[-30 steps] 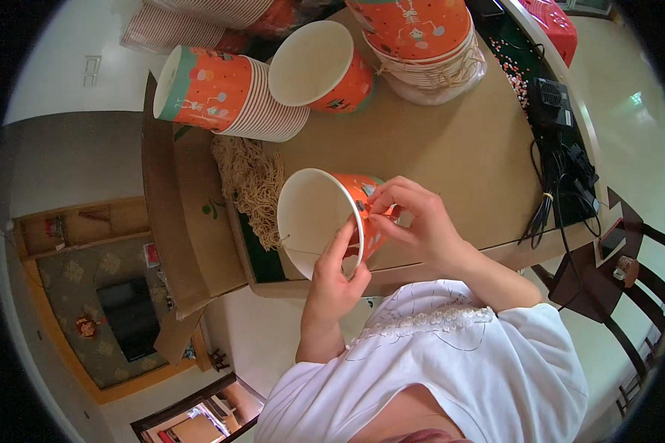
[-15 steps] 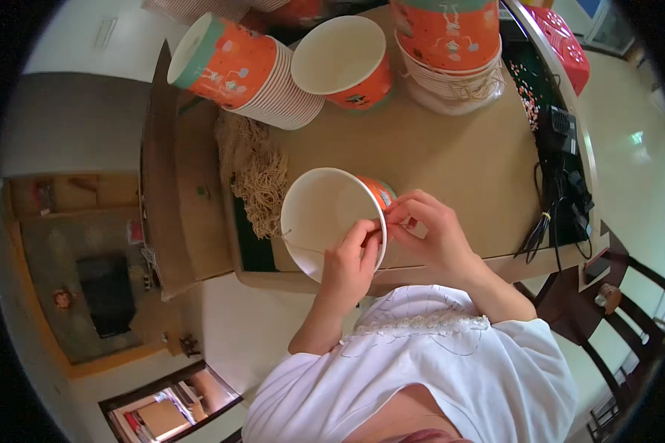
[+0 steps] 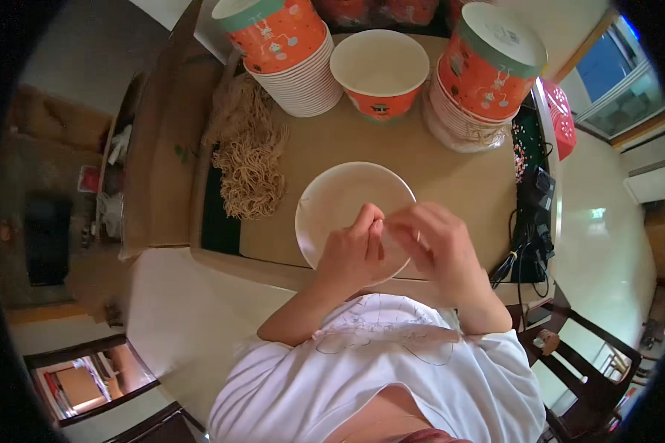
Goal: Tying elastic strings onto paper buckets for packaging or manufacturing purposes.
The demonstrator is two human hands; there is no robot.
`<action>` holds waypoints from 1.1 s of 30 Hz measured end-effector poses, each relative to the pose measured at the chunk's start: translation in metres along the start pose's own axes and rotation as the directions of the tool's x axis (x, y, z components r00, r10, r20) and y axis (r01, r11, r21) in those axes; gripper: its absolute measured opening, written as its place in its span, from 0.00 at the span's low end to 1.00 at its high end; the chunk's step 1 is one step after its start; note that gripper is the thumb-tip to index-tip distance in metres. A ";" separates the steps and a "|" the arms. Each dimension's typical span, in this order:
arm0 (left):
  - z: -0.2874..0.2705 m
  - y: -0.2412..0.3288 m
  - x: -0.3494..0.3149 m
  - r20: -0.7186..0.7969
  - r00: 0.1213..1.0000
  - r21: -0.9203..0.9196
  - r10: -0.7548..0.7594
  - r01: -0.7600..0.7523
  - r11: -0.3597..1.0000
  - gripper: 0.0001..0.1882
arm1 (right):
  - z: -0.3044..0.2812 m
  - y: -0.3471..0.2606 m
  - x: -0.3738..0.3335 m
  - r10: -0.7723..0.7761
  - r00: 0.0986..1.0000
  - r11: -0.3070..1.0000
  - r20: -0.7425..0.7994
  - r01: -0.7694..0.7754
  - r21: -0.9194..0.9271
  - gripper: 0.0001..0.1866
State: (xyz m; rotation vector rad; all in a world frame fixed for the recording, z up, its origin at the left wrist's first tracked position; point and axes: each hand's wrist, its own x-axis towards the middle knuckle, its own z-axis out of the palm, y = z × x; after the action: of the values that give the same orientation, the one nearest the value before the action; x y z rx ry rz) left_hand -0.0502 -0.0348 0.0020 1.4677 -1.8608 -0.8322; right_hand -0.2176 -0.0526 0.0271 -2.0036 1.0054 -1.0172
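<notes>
Near the table's front edge stands a paper bucket (image 3: 325, 210), its white inside facing me. A short bit of cord (image 3: 303, 200) shows at its left rim. My left hand (image 3: 349, 253) is closed in a pinch in front of the bucket's mouth; whatever is between the fingertips is too small to make out. Close by on the right, my right hand (image 3: 443, 240) has bent fingers near the left fingertips and over the bucket's right rim. Motion smears them, so their grip is unclear. A tangled bundle of beige cords (image 3: 250, 173) lies to the left.
At the back are a left stack of orange and green paper buckets (image 3: 292, 66), a single upright bucket (image 3: 380, 77) and a right stack (image 3: 488, 74) partly in clear plastic. Black cables and adapters (image 3: 536, 229) line the right edge. A cardboard flap (image 3: 162, 148) rises at left.
My view has shifted, and the bucket's mouth now faces me more squarely. My left fingers have come off the right rim to over the mouth. The right hand has moved and blurred.
</notes>
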 end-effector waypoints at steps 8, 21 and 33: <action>-0.004 -0.005 0.004 0.024 0.996 -0.134 -0.086 0.089 0.987 0.05 | -0.001 0.015 0.020 0.075 0.977 0.975 0.201 -0.029 -0.221 0.08; 0.002 -0.022 0.004 0.021 0.945 -0.058 0.326 -0.325 0.944 0.13 | 0.000 0.015 0.008 0.160 0.983 0.987 0.088 -0.161 0.005 0.06; 0.002 -0.017 0.004 0.264 0.910 -0.275 0.319 -0.246 0.929 0.10 | -0.006 0.019 -0.006 0.213 0.977 0.976 0.024 -0.214 0.044 0.06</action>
State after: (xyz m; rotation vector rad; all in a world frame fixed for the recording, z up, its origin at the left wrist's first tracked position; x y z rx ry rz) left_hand -0.0429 -0.0418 -0.0122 0.9307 -2.0513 -1.1384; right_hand -0.2315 -0.0579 0.0125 -1.8194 1.1487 -0.8955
